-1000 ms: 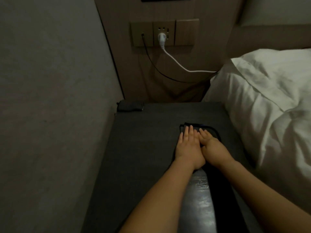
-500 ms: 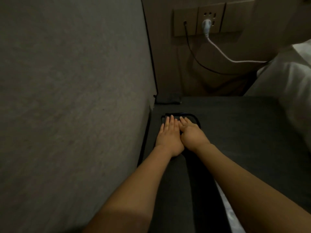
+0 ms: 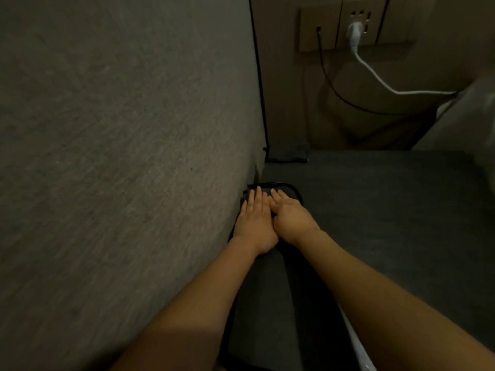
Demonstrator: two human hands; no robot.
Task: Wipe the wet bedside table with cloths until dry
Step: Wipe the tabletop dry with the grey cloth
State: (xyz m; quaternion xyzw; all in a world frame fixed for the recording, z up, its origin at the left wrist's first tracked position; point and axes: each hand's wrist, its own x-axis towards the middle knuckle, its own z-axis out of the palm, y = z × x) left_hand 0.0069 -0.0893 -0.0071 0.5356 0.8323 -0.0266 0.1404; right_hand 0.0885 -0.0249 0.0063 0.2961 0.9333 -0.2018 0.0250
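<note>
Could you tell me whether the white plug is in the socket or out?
In: the white plug sits in the socket, its cable hanging rightward.

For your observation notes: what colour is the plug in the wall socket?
White plug, seen in the head view.

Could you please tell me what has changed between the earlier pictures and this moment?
Both hands, the left hand and the right hand, have slid the dark cloth leftward across the bedside table, from near the bed side to right beside the wall. They still press flat on it, side by side. The small folded cloth in the back corner and the plugged white cable stayed put.
</note>
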